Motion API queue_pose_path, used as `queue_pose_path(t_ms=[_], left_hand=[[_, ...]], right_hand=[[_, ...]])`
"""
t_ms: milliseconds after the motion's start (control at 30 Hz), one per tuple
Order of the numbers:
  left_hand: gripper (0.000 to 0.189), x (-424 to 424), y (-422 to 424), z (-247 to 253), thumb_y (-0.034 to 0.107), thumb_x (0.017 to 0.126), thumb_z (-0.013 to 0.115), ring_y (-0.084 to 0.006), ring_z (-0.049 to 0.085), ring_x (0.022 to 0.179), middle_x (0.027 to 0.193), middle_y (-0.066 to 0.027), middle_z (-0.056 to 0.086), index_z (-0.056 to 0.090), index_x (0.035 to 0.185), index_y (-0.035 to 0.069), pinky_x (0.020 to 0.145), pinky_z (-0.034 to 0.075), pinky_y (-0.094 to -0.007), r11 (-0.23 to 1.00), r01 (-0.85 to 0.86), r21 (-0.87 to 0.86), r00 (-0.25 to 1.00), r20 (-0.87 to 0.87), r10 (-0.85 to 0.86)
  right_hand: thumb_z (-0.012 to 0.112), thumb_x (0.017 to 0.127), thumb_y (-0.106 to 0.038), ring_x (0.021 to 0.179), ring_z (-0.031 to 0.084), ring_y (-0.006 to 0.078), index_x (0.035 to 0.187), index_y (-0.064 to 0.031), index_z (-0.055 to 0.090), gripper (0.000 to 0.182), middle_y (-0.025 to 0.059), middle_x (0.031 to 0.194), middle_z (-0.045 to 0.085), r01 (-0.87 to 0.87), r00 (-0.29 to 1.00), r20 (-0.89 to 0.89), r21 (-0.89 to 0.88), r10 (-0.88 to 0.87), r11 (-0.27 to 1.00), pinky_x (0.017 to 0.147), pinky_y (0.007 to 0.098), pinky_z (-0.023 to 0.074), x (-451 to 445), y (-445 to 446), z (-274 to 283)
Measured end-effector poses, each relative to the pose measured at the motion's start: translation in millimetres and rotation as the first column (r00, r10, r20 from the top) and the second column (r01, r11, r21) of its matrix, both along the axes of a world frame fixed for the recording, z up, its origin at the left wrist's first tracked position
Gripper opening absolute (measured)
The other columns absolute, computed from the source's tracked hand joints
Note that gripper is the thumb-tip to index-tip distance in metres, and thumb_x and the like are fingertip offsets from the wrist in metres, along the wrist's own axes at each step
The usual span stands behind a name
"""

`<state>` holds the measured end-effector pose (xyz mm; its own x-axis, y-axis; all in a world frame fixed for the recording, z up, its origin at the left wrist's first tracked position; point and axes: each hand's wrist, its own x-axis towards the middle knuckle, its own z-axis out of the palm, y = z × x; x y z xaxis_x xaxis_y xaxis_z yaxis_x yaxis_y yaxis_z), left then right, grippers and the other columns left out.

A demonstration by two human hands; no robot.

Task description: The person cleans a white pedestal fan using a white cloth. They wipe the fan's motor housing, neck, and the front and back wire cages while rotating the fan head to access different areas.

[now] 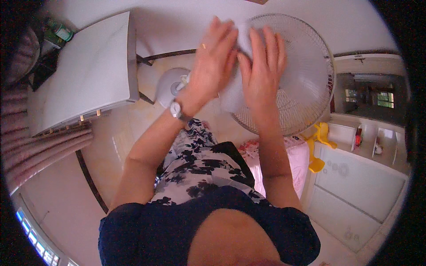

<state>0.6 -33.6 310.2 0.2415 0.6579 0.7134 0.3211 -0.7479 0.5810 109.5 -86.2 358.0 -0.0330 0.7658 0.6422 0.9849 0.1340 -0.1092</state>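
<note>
A large round electric fan (304, 71) with a wire grille stands before me, its blades pale and translucent. My right hand (264, 63) is over the left part of the grille, back up and fingers spread. Whether its fingertips touch the wires, I cannot tell. Beside it my left hand (216, 58) is raised at the fan's left edge, blurred, fingers apart, with a wristwatch (175, 109) on that wrist. A blurred whitish surface shows between and below the hands. No held object shows in either hand, though both palms are hidden. The fan's round base (166, 87) rests on the floor.
At left stands a marble-look table (96, 63) with a green container (63, 32). Pink curtains (50, 143) hang nearby. To the right are a pink floral cloth (296, 159), a yellow plastic object (321, 133) and a white cabinet (359, 186).
</note>
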Motion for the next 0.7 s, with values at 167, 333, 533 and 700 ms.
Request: queue_pose_path(t_ms=[167,333,533,700], left_hand=[[0.041,35,48,-25,0.027,0.089,0.045,-0.0351,0.047,0.11,0.119,-0.0201,0.05,0.046,0.119,-0.001,0.094,0.036,-0.0378,0.873,0.453,-0.178,0.874,0.281,-0.396],[0.04,46,40,-48,0.028,0.094,0.035,-0.0292,0.05,0.105,0.116,-0.0179,0.051,0.046,0.119,-0.001,0.093,0.036,-0.0333,0.856,0.436,-0.278,0.862,0.402,-0.308],[0.047,54,11,-90,0.032,0.096,0.024,-0.0207,0.042,0.115,0.125,-0.013,0.045,0.034,0.129,0.001,0.099,0.03,-0.0298,0.518,0.653,-0.553,0.628,0.777,0.037],[0.049,55,-29,-98,0.029,0.095,0.023,-0.0222,0.036,0.12,0.131,-0.0146,0.037,0.024,0.134,0.0,0.101,0.027,-0.0302,0.548,0.596,-0.586,0.634,0.763,0.126]], right_hand=[[0.049,0.082,-0.012,0.125,0.03,0.0365,0.115,-0.0023,0.05,0.034,0.015,0.128,0.043,-0.053,0.997,-0.066,-0.164,0.042,0.985,0.103,0.0463,0.0224,25,27,-27],[0.038,0.085,-0.007,0.126,0.031,0.0308,0.118,0.0023,0.046,0.036,0.0158,0.128,0.044,-0.12,0.887,-0.411,0.231,0.209,0.965,0.106,0.0401,0.0187,35,20,-45],[0.033,0.089,-0.009,0.127,0.031,0.0262,0.119,0.0041,0.045,0.036,0.0145,0.129,0.043,-0.1,0.778,-0.581,0.262,0.24,0.96,0.106,0.0356,0.0187,22,20,-42],[0.032,0.09,-0.012,0.125,0.033,0.0244,0.121,0.0033,0.045,0.036,0.0136,0.128,0.044,-0.146,0.751,-0.606,0.235,0.262,0.961,0.105,0.0345,0.0198,28,16,-46]])
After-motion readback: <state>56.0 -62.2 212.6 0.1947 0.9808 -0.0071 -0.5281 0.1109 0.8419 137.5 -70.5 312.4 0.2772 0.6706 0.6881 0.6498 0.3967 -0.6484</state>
